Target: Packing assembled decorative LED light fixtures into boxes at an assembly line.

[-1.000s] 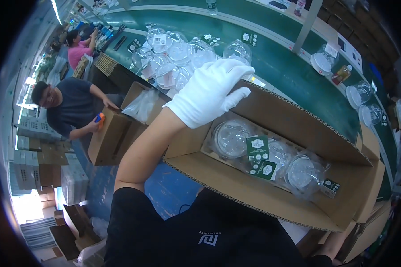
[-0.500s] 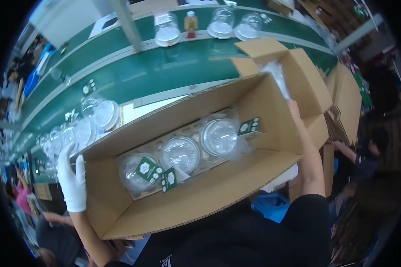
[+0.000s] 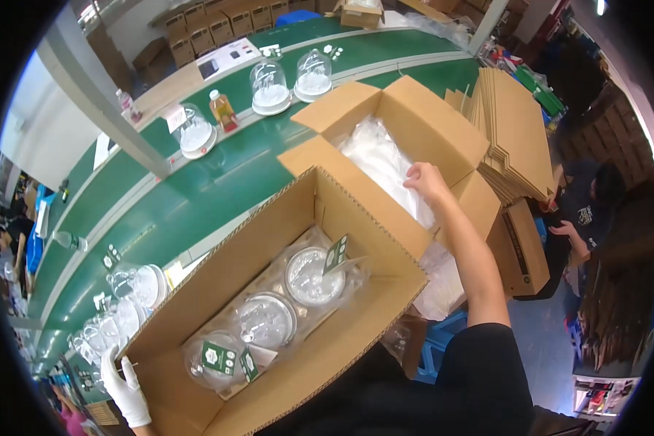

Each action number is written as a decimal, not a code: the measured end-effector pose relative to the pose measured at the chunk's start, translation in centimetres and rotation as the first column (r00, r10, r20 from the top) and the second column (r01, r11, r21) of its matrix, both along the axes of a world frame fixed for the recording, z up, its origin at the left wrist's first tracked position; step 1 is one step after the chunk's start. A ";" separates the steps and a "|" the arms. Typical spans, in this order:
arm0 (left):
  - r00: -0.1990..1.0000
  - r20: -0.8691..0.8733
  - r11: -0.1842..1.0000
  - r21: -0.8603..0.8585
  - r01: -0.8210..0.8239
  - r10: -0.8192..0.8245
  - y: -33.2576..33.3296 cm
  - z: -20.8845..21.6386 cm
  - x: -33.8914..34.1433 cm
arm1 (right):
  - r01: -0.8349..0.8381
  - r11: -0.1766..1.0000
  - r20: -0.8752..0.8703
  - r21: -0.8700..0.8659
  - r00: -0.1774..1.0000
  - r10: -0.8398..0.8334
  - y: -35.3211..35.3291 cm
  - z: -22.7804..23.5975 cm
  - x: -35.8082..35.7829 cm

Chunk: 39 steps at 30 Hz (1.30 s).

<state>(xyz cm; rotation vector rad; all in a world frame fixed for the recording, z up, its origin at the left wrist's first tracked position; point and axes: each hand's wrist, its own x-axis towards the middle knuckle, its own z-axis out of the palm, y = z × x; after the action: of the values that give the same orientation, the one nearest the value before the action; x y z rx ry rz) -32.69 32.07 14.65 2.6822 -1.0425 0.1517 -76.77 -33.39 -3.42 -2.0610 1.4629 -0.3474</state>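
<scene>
Green worktop (image 3: pixel 254 168) spans the far side as my left hand (image 3: pixel 126 390) rests, thumb apart, at the long carton (image 3: pixel 316 360) and my right hand (image 3: pixel 426 182) has bent fingers against plastic bags (image 3: pixel 376 156) in the smaller right-hand carton (image 3: pixel 443 127), grips unclear, so I'd pinch lightly.

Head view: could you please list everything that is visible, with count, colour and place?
long box: one, brown, centre front
domed pieces: three, clear and white, inside long box
tags: at least three, green, inside long box
second box: one, brown, right of long box
plastic wrap: uncounted, whitish, inside second box
standing domes: three, clear and white, at back; more clustered left, uncountable
bottles: three; amber, pinkish, clear; back and left
work surface: one, green, behind long box
flat cartons: stack, brown, right
co-workers: at least two, dark and pink clothing, right and lower left
left grip: one, white-gloved, long box's left end
right grip: one, bare, at plastic wrap
</scene>
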 end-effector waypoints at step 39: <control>0.984 0.046 0.966 -0.186 0.179 -0.173 -2.6 5.2 -1.5 | 0.047 0.652 0.386 -0.757 0.838 0.387 12.8 36.9 1.9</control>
<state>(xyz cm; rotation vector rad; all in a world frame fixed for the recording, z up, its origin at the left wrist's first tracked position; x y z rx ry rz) -34.17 29.42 19.89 2.4117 -1.2046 0.2435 -74.83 -20.55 33.44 -2.3902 0.7997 -1.5207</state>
